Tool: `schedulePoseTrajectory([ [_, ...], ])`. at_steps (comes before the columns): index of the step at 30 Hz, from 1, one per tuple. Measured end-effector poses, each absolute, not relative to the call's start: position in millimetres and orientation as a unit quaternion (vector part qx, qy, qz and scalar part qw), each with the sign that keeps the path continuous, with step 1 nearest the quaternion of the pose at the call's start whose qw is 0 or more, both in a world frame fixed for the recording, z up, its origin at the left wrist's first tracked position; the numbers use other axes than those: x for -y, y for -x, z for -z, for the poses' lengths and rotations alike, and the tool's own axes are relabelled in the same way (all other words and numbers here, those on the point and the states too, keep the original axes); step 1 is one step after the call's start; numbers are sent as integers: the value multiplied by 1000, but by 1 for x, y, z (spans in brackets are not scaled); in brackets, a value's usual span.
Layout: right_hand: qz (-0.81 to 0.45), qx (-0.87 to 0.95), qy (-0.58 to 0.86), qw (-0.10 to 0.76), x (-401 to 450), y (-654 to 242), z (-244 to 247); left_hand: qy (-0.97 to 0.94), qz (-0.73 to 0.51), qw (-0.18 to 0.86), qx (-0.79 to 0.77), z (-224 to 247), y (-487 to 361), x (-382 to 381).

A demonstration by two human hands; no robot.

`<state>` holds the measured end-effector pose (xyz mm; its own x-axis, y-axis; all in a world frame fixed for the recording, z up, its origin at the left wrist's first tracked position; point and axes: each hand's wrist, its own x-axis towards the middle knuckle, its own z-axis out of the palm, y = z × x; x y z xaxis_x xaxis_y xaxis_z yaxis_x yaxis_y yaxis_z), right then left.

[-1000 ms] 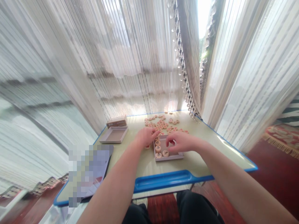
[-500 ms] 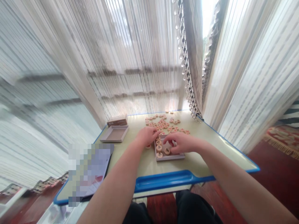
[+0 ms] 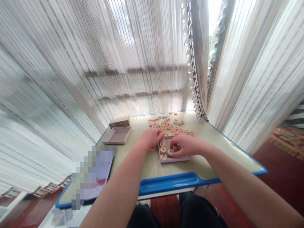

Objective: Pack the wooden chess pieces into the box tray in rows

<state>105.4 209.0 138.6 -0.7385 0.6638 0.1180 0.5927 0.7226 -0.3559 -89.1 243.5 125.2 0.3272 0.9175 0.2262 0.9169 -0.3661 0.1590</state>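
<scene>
A shallow lilac-grey box [image 3: 175,160] lies on the table, with a column of round xiangqi pieces [image 3: 162,150] along its left wall. My left hand [image 3: 152,138] is at the box's far left corner, fingers curled together; what they hold is mostly hidden. One loose xiangqi piece [image 3: 170,152] sits to the right of the column inside the box. My right hand [image 3: 186,145] reaches over the box's right side, its thumb and index finger pinched at that piece. Behind the box spreads a pile of scattered xiangqi pieces [image 3: 168,125].
An open box tray [image 3: 117,135] lies to the left, with a closed flat box [image 3: 119,121] behind it. A tablet [image 3: 99,174], partly pixelated, rests at the near left. The blue-rimmed table [image 3: 204,158] has a moulded trough [image 3: 168,183] in its front edge. Curtains [image 3: 147,63] hang behind.
My right hand has lowered and its thumb and finger have closed in on the loose piece in the box. My left hand stays at the corner. The view has shifted slightly.
</scene>
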Motion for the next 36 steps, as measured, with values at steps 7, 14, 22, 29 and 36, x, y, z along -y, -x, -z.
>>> schedulePoseTrajectory([
  [7,-226,920,301,111,-201,-99,-143,-820,-143,-3,-554,-124,90,-245],
  [14,-227,913,322,109,-204,-96,-136,-820,-143,-5,-555,-125,89,-244],
  [22,-242,902,344,102,-205,-96,-134,-823,-141,-12,-551,-122,90,-245],
  [29,-257,901,333,111,-206,-98,-135,-825,-136,-7,-549,-123,89,-245],
  [36,-253,903,328,114,-204,-95,-134,-825,-128,-18,-550,-123,89,-245],
])
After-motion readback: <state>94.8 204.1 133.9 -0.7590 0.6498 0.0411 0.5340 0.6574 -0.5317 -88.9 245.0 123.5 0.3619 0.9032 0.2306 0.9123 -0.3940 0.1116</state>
